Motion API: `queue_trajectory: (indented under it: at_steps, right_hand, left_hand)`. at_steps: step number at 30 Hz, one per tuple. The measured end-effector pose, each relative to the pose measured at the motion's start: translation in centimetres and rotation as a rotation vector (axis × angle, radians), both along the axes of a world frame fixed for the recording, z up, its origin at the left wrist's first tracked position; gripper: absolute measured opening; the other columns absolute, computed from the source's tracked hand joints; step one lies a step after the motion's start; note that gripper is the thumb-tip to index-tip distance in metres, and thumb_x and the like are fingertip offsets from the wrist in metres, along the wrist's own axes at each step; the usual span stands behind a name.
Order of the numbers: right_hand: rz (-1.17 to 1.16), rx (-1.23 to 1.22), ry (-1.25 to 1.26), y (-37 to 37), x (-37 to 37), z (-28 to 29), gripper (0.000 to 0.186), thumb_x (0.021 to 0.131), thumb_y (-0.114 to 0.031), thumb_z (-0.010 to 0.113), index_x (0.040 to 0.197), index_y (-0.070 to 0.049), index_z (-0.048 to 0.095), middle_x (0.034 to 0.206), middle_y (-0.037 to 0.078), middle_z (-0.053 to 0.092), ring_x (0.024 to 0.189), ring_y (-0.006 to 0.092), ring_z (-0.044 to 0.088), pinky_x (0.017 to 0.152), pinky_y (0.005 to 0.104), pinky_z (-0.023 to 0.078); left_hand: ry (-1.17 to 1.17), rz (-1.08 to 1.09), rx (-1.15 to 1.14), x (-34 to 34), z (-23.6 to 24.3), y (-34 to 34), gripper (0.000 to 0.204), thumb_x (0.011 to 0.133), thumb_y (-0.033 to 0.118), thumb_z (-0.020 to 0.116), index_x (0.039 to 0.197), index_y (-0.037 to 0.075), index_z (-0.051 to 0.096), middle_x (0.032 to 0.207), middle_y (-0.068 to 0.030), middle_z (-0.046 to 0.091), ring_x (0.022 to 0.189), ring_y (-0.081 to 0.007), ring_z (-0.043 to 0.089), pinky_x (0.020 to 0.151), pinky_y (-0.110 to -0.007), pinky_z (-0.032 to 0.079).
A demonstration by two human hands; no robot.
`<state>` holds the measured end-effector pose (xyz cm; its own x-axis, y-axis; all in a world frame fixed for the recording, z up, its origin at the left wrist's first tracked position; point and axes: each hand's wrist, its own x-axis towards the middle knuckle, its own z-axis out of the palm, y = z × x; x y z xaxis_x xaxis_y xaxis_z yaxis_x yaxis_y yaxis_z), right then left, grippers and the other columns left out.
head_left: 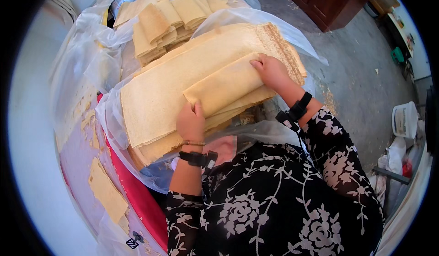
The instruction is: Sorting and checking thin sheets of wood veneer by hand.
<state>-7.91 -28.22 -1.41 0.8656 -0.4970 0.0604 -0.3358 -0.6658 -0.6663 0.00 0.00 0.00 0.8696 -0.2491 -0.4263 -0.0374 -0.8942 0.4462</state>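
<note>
At the left, clear plastic sheeting drapes over the table, where a loose tan piece lies near you. Toward the middle, a broad stack of tan sheets rests on the plastic; folded bundles sit beyond its far edge. Your left hand has its grip closed on the left end of a folded sheet, which lies along the stack's near side. Your right hand pinches the sheet's right end. Farther right stand a dark red cabinet, far, and a white bucket.
</note>
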Motion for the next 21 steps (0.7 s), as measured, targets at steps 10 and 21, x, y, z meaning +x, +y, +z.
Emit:
queue_trajectory:
  at_steps: [10,21]
  right_hand:
    - [-0.06,-0.164,0.26,1.6,1.4,2.1,0.035,0.096,-0.039,0.055,0.108,-0.007,0.062,0.095,0.02,0.07,0.093,0.0392,0.067,0.083,0.0503,0.052]
    - [0.398,-0.589,-0.02,4.0,0.2,-0.9,0.06,0.094,-0.046,0.056,0.146,-0.019,0.048,0.157,0.008,0.04,0.148,0.0312,0.029,0.121,0.0518,0.019]
  left_hand:
    - [-0.817,-0.673,-0.066,-1.8,-1.3,-4.3,0.082,0.083,0.051,0.069,0.15,0.012,0.041,0.156,-0.0148,0.037,0.145,-0.0354,0.03,0.117,-0.05,0.024]
    - [-0.82,-0.749,-0.117,0.3,-2.6,-2.6,0.078,0.079,0.044,0.075,0.144,0.009,0.048,0.153,-0.0178,0.04,0.142,-0.0385,0.035,0.113,-0.052,0.031]
